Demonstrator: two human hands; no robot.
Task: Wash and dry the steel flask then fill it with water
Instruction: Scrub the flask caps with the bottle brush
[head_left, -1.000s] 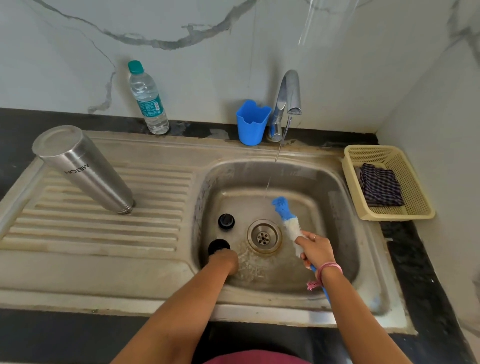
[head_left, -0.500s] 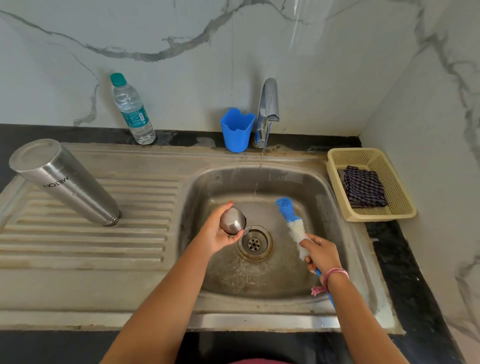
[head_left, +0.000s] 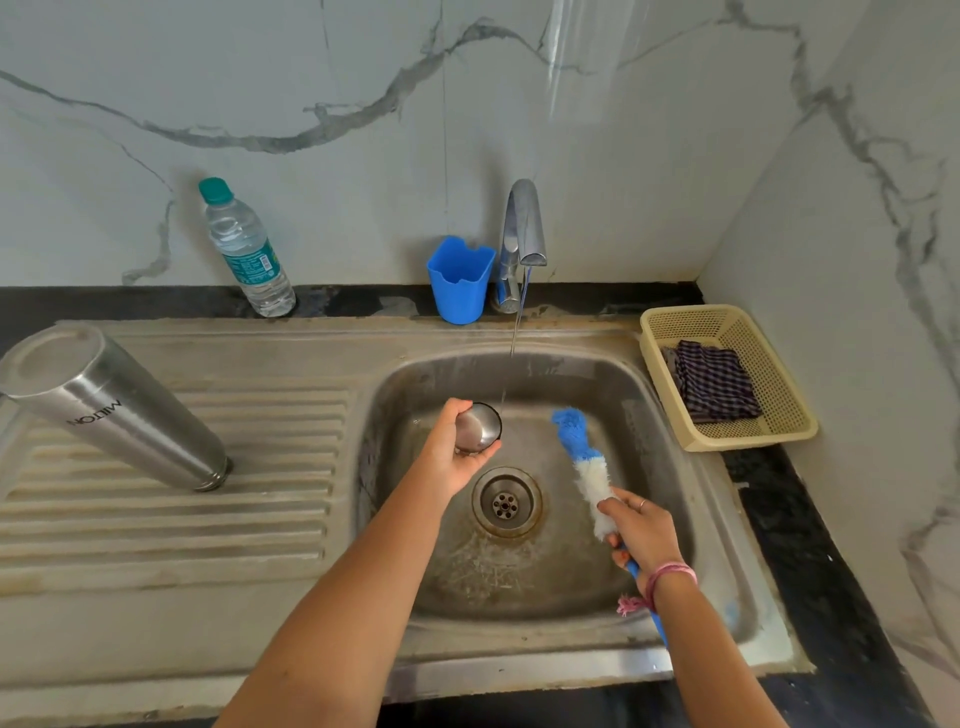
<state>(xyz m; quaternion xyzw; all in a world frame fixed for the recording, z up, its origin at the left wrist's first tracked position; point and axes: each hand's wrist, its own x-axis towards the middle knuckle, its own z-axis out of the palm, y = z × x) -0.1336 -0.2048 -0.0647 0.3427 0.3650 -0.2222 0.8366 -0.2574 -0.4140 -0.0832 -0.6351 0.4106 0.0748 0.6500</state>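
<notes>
Steel flask cap (head_left: 477, 427) cupped in left hand (head_left: 453, 451) at tap stream; bottle brush (head_left: 586, 464) gripped in right hand (head_left: 643, 531); flask (head_left: 111, 408) inverted, far left.

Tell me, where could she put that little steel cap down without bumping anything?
The ribbed drainboard is bare in front of the upturned flask, and so is the sink's front ledge. The basin floor near the drain is free too. It is tighter under the tap, where the left hand holds the cap and the right hand holds the brush.
</notes>
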